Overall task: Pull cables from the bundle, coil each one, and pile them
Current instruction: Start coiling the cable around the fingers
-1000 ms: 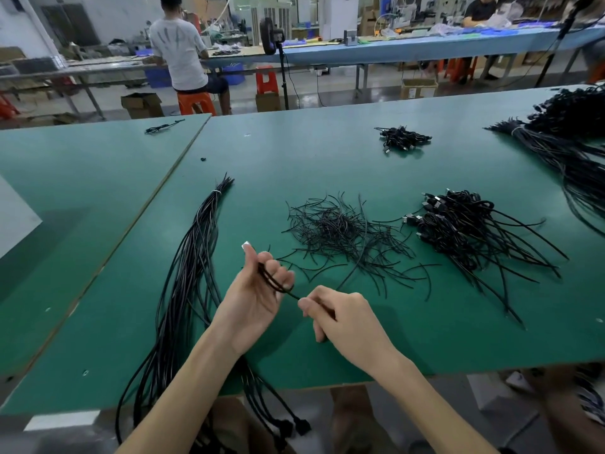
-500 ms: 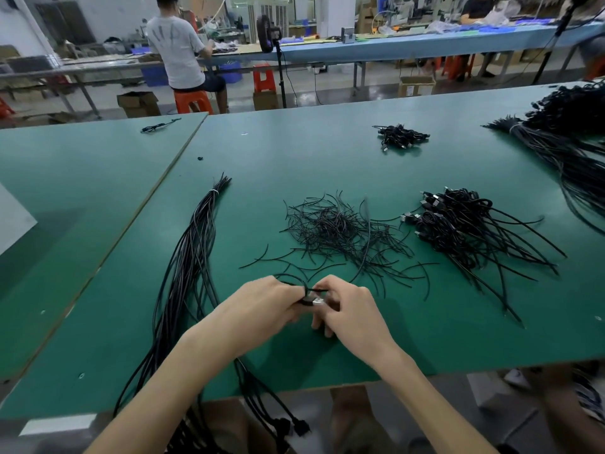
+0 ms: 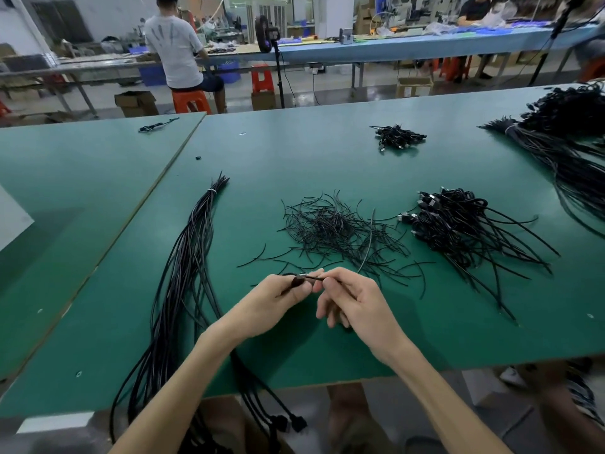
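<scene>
A long bundle of black cables point(image 3: 186, 263) lies on the green table point(image 3: 327, 158) at the left, tied near its far end, its plugs hanging over the front edge. My left hand point(image 3: 278, 299) grips a small coiled black cable point(image 3: 299, 279) just above the table. My right hand point(image 3: 353, 299) pinches a thin black tie point(image 3: 366, 253) at the coil, and the tie's free end sticks up and away. A pile of coiled cables point(image 3: 458, 224) lies to the right.
A heap of loose black ties point(image 3: 334, 227) lies in the middle of the table. A smaller heap of coiled cables point(image 3: 397, 137) sits farther back. More cable bundles point(image 3: 563, 149) fill the far right. A person point(image 3: 178, 50) sits at a bench behind.
My hands came together over the table. The left hand turned palm down around the coil, and the right hand now pinches a tie whose end has swung upward.
</scene>
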A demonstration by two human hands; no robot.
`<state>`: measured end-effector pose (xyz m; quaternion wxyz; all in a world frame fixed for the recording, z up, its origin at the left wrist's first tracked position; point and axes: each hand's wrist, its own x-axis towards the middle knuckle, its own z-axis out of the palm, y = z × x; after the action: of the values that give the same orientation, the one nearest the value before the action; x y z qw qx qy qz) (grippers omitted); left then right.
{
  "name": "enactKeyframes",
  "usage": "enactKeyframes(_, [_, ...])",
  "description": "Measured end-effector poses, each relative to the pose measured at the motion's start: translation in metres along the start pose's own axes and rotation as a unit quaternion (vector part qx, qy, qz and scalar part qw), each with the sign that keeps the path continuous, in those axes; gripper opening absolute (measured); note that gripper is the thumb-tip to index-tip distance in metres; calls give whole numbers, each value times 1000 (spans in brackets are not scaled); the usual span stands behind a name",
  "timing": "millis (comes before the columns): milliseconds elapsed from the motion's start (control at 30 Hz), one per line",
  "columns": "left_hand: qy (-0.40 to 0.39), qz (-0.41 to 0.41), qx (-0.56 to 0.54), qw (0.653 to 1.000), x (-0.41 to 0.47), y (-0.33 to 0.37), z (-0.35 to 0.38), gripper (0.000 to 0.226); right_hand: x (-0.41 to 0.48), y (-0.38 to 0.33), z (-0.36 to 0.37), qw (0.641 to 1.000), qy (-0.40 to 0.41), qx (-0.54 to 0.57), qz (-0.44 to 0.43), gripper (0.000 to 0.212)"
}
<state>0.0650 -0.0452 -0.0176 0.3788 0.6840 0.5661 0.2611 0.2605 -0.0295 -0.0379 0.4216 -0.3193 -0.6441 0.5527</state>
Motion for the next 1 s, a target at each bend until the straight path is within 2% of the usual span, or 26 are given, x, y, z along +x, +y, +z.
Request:
enactKeyframes(67, [-1, 16, -38, 999, 1, 1, -1, 25, -1, 0, -1, 1000, -3, 0, -5, 21])
enactKeyframes(167, [4, 23, -144, 989, -1, 2, -3, 45, 0, 1, 3, 999, -34, -29, 5, 24])
enactKeyframes(300, [34, 31, -323, 945, -1, 5, 8, 51, 1, 3, 8, 994, -78, -73, 21, 27])
enactKeyframes(367, [50, 53, -405, 911, 1, 10, 13, 53, 1, 4, 9, 993, -82, -78, 26, 31])
enactKeyframes(467, [59, 62, -565, 820, 3, 23, 6, 48, 1, 6, 8, 993, -82, -82, 29, 40])
enactKeyframes(533, [-5, 83, -643, 762, 2, 29, -6, 39, 1, 7, 8, 993, -80, -84, 34, 48])
enactKeyframes(567, [-37, 92, -660, 745, 1, 32, -12, 35, 1, 7, 7, 993, -78, -85, 36, 51])
enactKeyframes(600, [-63, 95, -660, 742, -2, 33, -18, 35, 1, 7, 6, 993, -76, -85, 37, 51])
enactKeyframes(633, [-84, 92, -637, 761, -5, 33, -23, 38, 1, 7, 4, 993, -75, -84, 36, 49])
enactKeyframes(700, [-113, 78, -519, 844, -11, 29, -31, 42, 1, 6, 4, 993, -72, -80, 41, 40])
enactKeyframes(767, [-131, 54, -316, 938, -15, 27, -34, 46, 1, 6, 5, 991, -65, -103, 52, 32])
enactKeyframes(800, [-140, 38, -215, 966, -16, 27, -33, 48, 1, 6, 7, 988, -63, -128, 53, 30])
enactKeyframes(900, [-164, 9, 27, 986, -16, 35, -26, 49, 1, 8, 9, 981, -54, -179, 44, 24])
enactKeyframes(1000, [-92, 1, 289, 953, -12, 36, -20, 39, 1, 7, 8, 983, -32, -173, 42, 21])
